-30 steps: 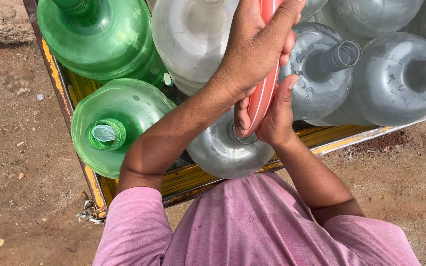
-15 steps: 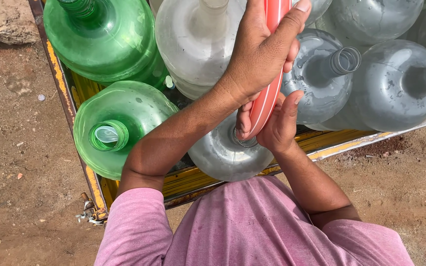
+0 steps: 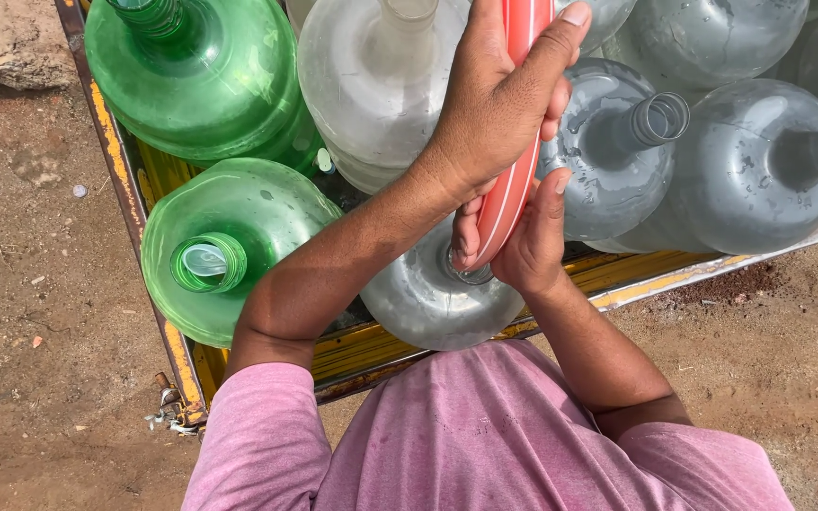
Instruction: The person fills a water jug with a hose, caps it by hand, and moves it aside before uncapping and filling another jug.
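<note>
Clearly, both hands are gripping a red hose with white stripes point(image 3: 513, 180); the left hand point(image 3: 499, 104) is wrapping around it from the left, higher up and farther out, fingers curling over the hose with the thumb tip near the top edge of the view; the right hand point(image 3: 532, 241) is clasping it lower down, nearer the body, thumb pressing against the hose's right side. The hose is running from the far edge down to the mouth of a clear jug point(image 3: 437, 293), which is lying just in front of the person's pink shirt point(image 3: 485, 435); the hose end is meeting that neck opening, though whether it is going inside is hidden by the fingers. To the left, a green jug point(image 3: 229, 251) is lying with its open mouth facing the camera; another green jug point(image 3: 196, 76) is sitting farther off behind it. To the right, greyish jugs point(image 3: 750, 170) are lying with necks pointing right. All of them are resting in a cart with a yellow-painted metal rim point(image 3: 182, 360), standing on bare brown dirt point(image 3: 40, 331).
</note>
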